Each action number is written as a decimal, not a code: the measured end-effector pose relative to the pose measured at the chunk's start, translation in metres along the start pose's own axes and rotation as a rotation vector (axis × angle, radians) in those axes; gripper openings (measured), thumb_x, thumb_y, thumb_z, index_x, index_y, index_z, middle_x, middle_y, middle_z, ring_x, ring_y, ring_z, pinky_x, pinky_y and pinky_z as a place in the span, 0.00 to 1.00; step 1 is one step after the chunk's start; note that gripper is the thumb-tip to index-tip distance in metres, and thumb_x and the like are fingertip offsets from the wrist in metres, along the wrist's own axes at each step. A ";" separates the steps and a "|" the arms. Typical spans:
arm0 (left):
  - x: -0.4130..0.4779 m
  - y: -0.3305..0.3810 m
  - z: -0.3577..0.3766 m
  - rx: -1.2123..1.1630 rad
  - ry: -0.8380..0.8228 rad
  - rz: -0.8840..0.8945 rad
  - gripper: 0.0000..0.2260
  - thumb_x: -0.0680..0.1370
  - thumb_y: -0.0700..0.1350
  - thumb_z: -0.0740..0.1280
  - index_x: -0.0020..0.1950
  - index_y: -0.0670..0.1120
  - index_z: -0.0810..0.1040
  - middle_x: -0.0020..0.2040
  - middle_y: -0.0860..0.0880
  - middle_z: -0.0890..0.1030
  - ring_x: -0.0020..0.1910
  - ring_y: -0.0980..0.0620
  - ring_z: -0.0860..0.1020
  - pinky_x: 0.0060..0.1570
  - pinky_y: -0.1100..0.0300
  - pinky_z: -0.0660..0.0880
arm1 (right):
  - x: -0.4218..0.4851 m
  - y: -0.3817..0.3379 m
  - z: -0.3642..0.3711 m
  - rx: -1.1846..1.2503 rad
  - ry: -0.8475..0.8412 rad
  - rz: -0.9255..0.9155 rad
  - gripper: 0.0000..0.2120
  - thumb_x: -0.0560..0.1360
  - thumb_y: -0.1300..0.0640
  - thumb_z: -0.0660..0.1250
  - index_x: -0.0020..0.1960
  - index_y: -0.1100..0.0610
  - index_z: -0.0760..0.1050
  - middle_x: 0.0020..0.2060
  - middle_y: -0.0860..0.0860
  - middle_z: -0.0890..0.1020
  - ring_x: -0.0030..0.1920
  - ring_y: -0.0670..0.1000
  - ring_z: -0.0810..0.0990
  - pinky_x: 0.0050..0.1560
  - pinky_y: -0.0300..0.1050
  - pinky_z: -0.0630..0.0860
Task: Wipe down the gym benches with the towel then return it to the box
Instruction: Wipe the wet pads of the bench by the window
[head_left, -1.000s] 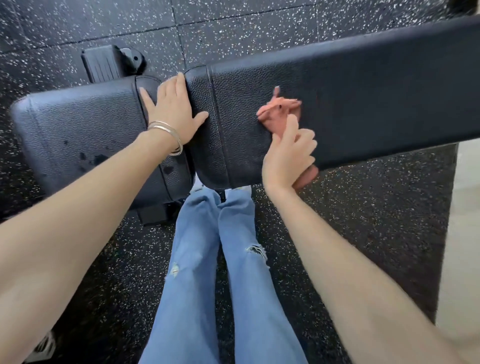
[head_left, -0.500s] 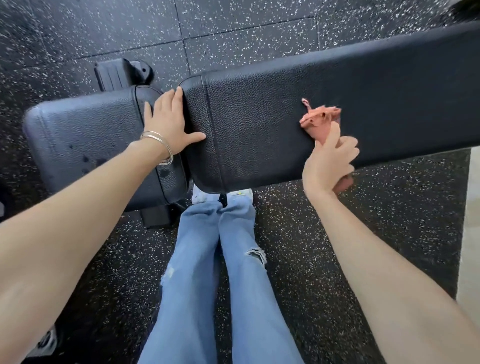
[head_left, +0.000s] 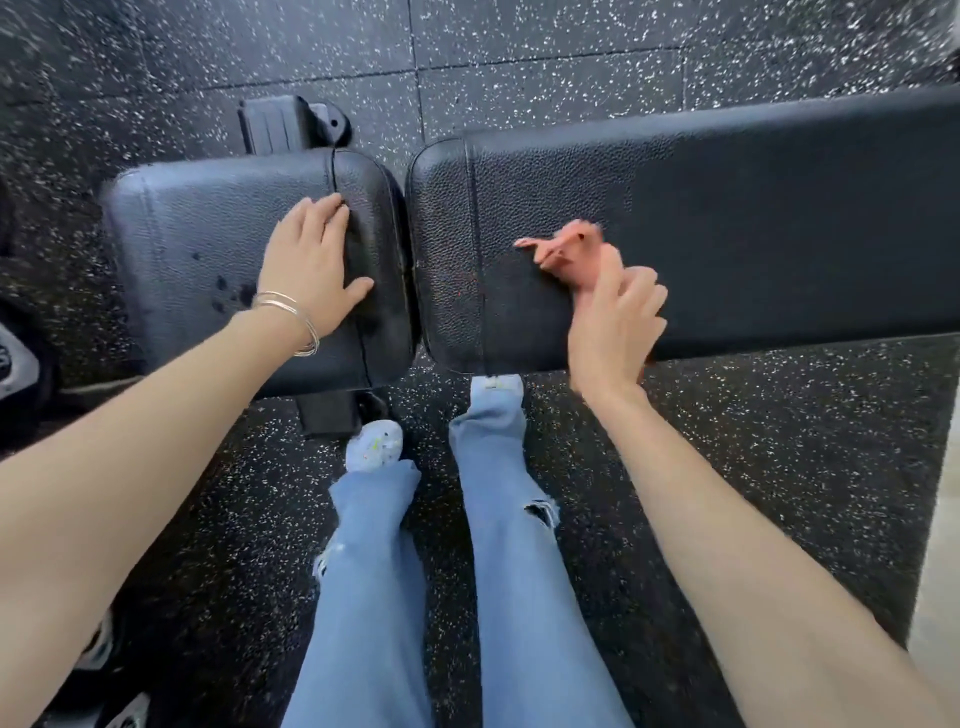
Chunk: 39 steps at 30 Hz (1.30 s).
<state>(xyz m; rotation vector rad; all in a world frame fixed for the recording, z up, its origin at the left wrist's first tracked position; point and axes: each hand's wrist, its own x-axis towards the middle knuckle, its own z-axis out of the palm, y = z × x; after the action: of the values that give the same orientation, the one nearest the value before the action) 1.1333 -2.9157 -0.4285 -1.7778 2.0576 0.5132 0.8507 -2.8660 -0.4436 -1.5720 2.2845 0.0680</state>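
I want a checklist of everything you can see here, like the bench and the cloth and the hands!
Surface: black padded bench, a short seat pad and a long back pad with a narrow gap between; dark spots on the seat pad.
Job's things: pink towel bunched up on the long pad; box not in view.
Clutter: nothing seen on the pads.
Hands: left hand flat on the seat pad, bangles on the wrist; right hand gripping the towel.
Cables: nothing seen.
Surroundings: black speckled rubber floor; blue jeans, light shoe.
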 end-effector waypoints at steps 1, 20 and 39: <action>-0.001 -0.006 0.002 -0.007 -0.005 -0.009 0.35 0.76 0.53 0.65 0.75 0.38 0.55 0.76 0.39 0.56 0.75 0.39 0.54 0.74 0.47 0.52 | 0.023 0.015 -0.006 0.017 0.062 0.142 0.22 0.78 0.56 0.61 0.71 0.53 0.61 0.59 0.58 0.69 0.57 0.61 0.68 0.48 0.58 0.70; -0.051 -0.120 0.038 -0.206 0.132 0.020 0.32 0.75 0.50 0.67 0.74 0.38 0.59 0.75 0.36 0.56 0.75 0.37 0.54 0.75 0.47 0.51 | -0.067 -0.192 0.070 0.014 -0.011 0.013 0.20 0.79 0.57 0.60 0.70 0.54 0.62 0.58 0.58 0.68 0.54 0.60 0.68 0.38 0.55 0.69; -0.072 -0.192 0.045 -0.223 0.058 0.016 0.33 0.78 0.54 0.61 0.76 0.40 0.53 0.76 0.38 0.53 0.75 0.38 0.50 0.75 0.49 0.47 | -0.016 -0.264 0.063 -0.016 0.066 -0.022 0.24 0.78 0.53 0.62 0.72 0.44 0.61 0.61 0.56 0.69 0.60 0.59 0.67 0.53 0.56 0.67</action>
<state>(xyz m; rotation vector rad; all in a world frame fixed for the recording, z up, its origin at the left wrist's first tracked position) 1.3353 -2.8582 -0.4376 -1.9215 2.1264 0.7299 1.1136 -2.9365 -0.4538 -1.6306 2.3210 0.0291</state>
